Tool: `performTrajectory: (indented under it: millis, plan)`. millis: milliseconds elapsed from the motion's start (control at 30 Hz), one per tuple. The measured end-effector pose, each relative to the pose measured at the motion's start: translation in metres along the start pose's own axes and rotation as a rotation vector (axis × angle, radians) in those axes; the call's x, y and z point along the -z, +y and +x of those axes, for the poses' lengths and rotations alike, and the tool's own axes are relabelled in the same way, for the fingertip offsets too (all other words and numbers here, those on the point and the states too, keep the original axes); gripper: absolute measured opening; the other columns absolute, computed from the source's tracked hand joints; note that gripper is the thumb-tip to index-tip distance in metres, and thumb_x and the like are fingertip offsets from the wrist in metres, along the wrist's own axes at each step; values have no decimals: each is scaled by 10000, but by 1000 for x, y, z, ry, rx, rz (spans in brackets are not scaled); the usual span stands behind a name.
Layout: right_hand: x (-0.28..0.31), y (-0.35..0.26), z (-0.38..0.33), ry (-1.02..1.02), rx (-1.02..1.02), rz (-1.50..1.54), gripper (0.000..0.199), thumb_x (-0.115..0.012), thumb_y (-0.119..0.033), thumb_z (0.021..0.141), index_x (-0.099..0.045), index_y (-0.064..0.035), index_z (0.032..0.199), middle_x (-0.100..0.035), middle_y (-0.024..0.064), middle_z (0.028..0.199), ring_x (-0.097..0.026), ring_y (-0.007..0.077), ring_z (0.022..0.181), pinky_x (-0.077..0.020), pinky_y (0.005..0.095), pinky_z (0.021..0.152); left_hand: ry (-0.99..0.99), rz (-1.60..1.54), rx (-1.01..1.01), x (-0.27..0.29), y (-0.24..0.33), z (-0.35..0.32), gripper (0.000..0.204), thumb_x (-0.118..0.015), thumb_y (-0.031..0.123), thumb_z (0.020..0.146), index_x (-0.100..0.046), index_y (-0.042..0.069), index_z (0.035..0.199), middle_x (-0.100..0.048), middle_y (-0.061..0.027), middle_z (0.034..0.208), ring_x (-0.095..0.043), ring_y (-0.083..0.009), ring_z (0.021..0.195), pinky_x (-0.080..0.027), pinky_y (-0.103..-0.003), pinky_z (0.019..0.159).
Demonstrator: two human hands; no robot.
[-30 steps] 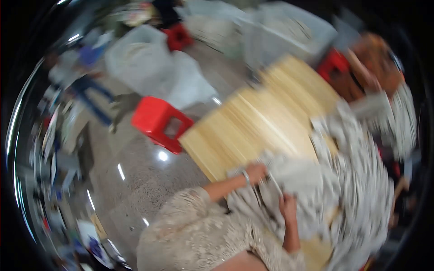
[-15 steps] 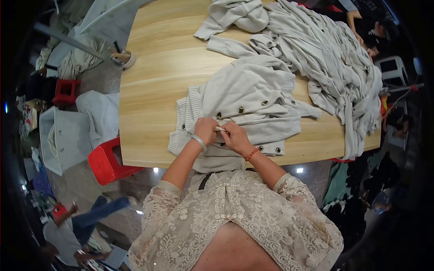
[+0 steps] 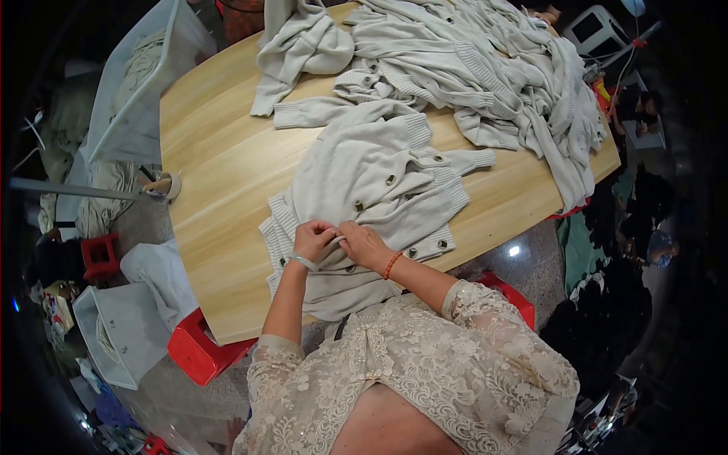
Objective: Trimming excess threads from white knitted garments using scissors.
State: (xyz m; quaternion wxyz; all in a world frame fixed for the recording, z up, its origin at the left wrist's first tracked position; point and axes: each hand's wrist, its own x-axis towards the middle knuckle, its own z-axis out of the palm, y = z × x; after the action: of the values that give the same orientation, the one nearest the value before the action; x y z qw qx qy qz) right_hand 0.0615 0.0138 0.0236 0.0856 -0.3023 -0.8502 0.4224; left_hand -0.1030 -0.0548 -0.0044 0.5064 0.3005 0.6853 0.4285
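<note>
A light grey knitted cardigan (image 3: 341, 163) with dark buttons lies at the table's near edge, its ribbed hem toward the left. My left hand (image 3: 314, 241), with a silver bangle at the wrist, pinches the cardigan's front edge. Close beside it, my right hand (image 3: 364, 244), wearing a red bead bracelet, is closed on the same button band. The fingertips of both hands nearly meet there, and whatever button lies between them is hidden. Other dark buttons (image 3: 359, 205) show just beyond my hands.
A large heap of similar grey cardigans (image 3: 470, 76) covers the table's far right. Another bundled knit (image 3: 307, 45) lies at the far side of the wooden table (image 3: 220, 167). Red stools (image 3: 201, 349), a pale plastic bin (image 3: 125, 334) and a tape roll (image 3: 168, 186) are at the left.
The view has turned, so the table appears rotated and shifted left. My hands stay together on the cardigan's edge, with the right hand's fingers now more over the band.
</note>
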Motion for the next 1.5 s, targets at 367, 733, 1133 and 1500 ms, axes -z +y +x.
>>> performTrajectory:
  millis: [367,733,1133,1500]
  plan:
    - [0,8,3,-41,-7,-20,329,-574,-145,821,-477,-33,1115,-556,194,1003,-572,382,912,-478,446,771,-246,-137,-24,15,14,-17,254,-645,41,823,-646,-39,1064,-665,-69,970,-605,-107,845,-488,-244,791]
    - [-14,29,15,14,38,152,214,-533,-28,774,-607,18,970,-603,219,962,-563,378,945,-452,430,842,-23,331,-172,7,5,-15,168,-623,33,804,-673,-23,954,-687,-122,833,-638,-150,746,-498,-267,713]
    - [-7,26,16,-16,64,163,159,-540,-1,760,-617,-15,898,-595,192,897,-581,368,875,-467,419,768,-98,290,-206,10,7,-12,125,-574,29,844,-648,-9,936,-643,-28,811,-556,-82,744,-456,-228,697]
    - [44,46,-4,572,-288,482,151,-628,-158,831,-631,-8,847,-627,115,674,-610,193,604,-476,308,566,-3,445,-171,16,-4,-8,135,-691,109,790,-624,7,847,-629,-34,736,-543,-95,684,-453,-242,655]
